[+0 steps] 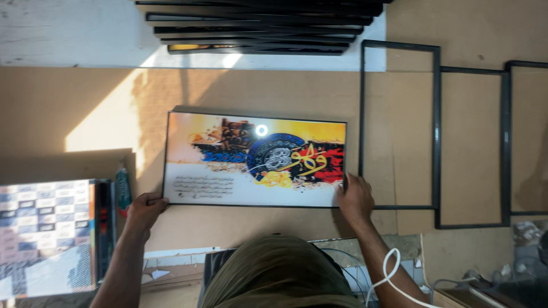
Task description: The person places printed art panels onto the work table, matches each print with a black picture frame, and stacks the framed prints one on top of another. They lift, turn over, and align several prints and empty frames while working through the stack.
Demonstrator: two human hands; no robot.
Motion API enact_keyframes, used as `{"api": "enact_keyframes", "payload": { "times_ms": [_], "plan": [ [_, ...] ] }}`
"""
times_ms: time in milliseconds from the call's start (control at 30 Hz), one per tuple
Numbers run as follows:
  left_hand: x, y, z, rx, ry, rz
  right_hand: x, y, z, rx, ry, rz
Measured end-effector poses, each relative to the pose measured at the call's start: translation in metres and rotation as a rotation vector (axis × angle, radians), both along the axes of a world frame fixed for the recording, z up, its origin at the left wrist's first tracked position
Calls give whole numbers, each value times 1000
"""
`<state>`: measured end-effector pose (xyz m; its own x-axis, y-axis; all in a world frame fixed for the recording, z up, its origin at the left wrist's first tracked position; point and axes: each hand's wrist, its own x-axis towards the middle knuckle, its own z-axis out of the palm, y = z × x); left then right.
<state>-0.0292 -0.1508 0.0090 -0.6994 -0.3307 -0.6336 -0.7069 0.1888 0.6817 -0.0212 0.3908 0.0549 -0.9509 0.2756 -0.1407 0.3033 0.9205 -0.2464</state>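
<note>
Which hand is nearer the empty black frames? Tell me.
Right. The right hand grips the picture's near corner right beside the empty black frames; the left hand holds the opposite corner.

I take the framed picture (pixel 255 159) as my landmark. Behind it the brown counter (pixel 240 85) lies bare up to a stack of black frames (pixel 257 28) at the far edge. On its right, empty black frames (pixel 436 131) lie flat, the nearest just beside it. On its left there is open board, then a checkered print (pixel 45 234) and a green tube (pixel 123 188) near the corner. My left hand (pixel 145 208) and right hand (pixel 355 197) occupy its near corners.
</note>
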Motion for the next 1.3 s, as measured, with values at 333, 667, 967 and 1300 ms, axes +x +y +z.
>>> {"api": "enact_keyframes", "payload": {
  "times_ms": [333, 667, 967, 1300],
  "plan": [
    [12, 26, -8, -86, 77, 76, -197, 26, 22, 19, -283, -6],
    [28, 130, 9, -770, 623, -771, -192, -54, 19, 101, -107, 462],
    [40, 183, -14, -905, 763, -1054, -168, -136, 4, -3, 114, 614],
    [41, 123, 6, -890, 615, -596, -62, -85, 3, 26, 374, 343]
  ]
}}
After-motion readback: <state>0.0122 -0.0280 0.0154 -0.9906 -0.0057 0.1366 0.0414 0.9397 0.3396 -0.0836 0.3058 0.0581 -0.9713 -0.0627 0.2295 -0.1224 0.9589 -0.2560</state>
